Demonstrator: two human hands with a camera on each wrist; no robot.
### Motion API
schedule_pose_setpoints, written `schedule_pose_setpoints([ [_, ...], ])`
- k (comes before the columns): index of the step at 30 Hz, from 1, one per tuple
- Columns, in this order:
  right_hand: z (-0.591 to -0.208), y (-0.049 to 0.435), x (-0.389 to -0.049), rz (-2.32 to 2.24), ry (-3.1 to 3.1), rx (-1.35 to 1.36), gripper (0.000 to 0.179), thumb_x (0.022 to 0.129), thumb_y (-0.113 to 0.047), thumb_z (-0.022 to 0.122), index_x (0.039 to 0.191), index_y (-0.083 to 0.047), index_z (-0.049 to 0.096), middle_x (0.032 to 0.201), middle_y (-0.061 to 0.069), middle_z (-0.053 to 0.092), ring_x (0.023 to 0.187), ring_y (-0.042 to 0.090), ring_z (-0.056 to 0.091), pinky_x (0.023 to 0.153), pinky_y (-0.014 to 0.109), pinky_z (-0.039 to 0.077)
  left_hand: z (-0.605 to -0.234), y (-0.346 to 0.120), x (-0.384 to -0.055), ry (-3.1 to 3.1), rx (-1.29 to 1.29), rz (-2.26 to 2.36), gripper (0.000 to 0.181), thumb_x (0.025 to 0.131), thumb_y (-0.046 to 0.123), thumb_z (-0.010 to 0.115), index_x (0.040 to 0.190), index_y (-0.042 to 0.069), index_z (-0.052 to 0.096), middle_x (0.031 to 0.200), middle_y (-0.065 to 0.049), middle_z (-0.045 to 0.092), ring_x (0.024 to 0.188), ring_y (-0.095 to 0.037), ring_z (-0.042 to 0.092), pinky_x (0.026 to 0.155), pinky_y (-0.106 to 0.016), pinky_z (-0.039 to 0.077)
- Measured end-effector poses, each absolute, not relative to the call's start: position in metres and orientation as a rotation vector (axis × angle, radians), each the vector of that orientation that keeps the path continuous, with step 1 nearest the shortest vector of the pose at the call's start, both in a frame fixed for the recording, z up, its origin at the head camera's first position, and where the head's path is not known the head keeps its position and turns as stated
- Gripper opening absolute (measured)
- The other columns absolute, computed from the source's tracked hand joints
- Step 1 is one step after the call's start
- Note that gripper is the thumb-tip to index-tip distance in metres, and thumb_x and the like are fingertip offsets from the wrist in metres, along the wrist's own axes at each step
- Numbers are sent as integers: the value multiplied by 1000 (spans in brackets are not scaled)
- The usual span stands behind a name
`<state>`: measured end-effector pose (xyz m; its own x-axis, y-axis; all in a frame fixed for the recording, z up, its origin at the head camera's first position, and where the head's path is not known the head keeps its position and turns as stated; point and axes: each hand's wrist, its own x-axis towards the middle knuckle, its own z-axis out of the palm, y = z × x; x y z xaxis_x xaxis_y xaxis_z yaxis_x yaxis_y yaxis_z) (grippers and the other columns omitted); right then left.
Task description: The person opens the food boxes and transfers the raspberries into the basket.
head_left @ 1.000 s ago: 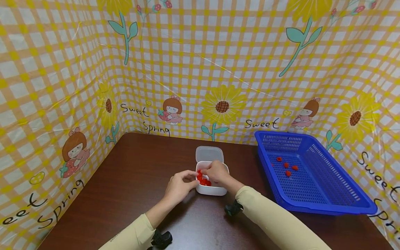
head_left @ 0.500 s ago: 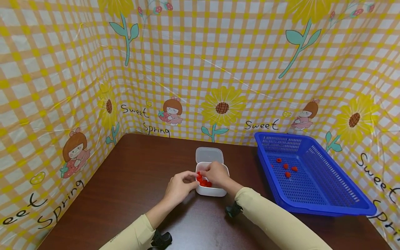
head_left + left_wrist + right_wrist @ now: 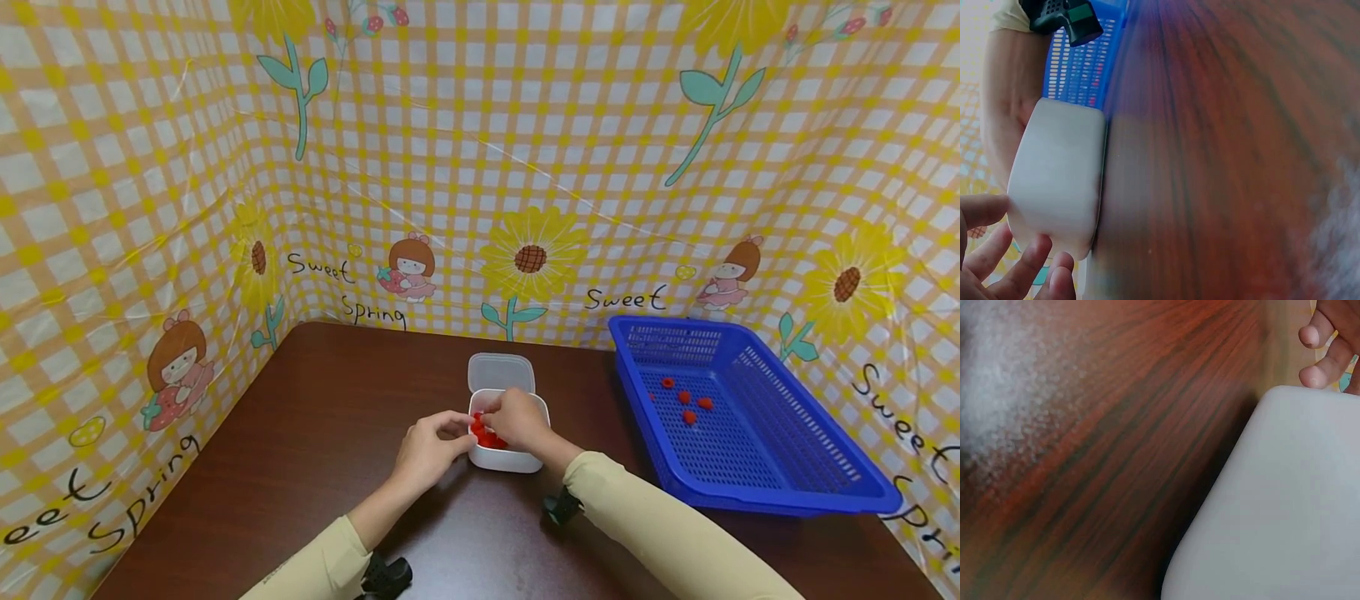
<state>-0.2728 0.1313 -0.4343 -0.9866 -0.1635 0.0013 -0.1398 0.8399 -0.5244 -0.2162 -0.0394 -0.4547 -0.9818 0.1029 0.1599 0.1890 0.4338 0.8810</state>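
A white box (image 3: pixel 506 460) with rounded corners stands on the table, with small red pieces that look like raspberries (image 3: pixel 487 438) along its left inner side. My left hand (image 3: pixel 429 450) rests its fingertips and thumb against the box's left wall, the fingers spread around that end in the left wrist view. Over the box, my right hand (image 3: pixel 517 419) reaches in with bent fingers, right at the red pieces. Its fingertips are mostly hidden, so I cannot tell whether they pinch a piece. The right wrist view shows the outer wall of the box (image 3: pixel 1272 500) close up.
Behind the box lies its translucent lid (image 3: pixel 501 372). A blue plastic basket (image 3: pixel 780 500) stands at the right, with several red berry-like pieces (image 3: pixel 689 417) on its floor. The brown table (image 3: pixel 337 392) meets a checked, flower-printed cloth wall (image 3: pixel 450 167).
My right hand has shifted slightly inside the box and covers a little more of the red pieces. The left hand stays at the box's left side.
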Motion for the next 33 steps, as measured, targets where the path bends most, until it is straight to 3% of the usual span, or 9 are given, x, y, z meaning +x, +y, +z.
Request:
schedule_pose_setpoints([
  [12,-438,134,-277,-942,2886,-183,12,88,-14,74,84,-4,78,66,1,66,59,14,52,52,21,41,-456,-38,-216,-2587,-271,-1615,26,85,27,77,109,17,76,90,6,74,79,-10,68,66,-33,50],
  [20,-438,134,-278,-937,2882,-150,14,85,-12,75,74,-4,75,60,0,60,56,13,49,49,21,38,-456,-38,-216,-2583,-268,-1627,28,85,27,77,111,18,76,91,6,74,79,-10,69,66,-33,51],
  [26,-440,134,-280,-1021,2842,-122,9,85,-11,76,81,-3,77,67,0,67,59,11,53,50,19,42,-455,-39,-216,-2584,-272,-1625,28,84,27,77,111,17,76,91,5,74,76,-9,67,66,-33,50],
  [33,-444,134,-285,-1108,2772,-35,12,86,-16,77,89,-5,80,61,-1,60,46,9,43,43,19,35,-456,-39,-217,-2581,-289,-1615,28,85,27,77,110,17,76,90,5,73,72,-8,66,65,-33,49],
])
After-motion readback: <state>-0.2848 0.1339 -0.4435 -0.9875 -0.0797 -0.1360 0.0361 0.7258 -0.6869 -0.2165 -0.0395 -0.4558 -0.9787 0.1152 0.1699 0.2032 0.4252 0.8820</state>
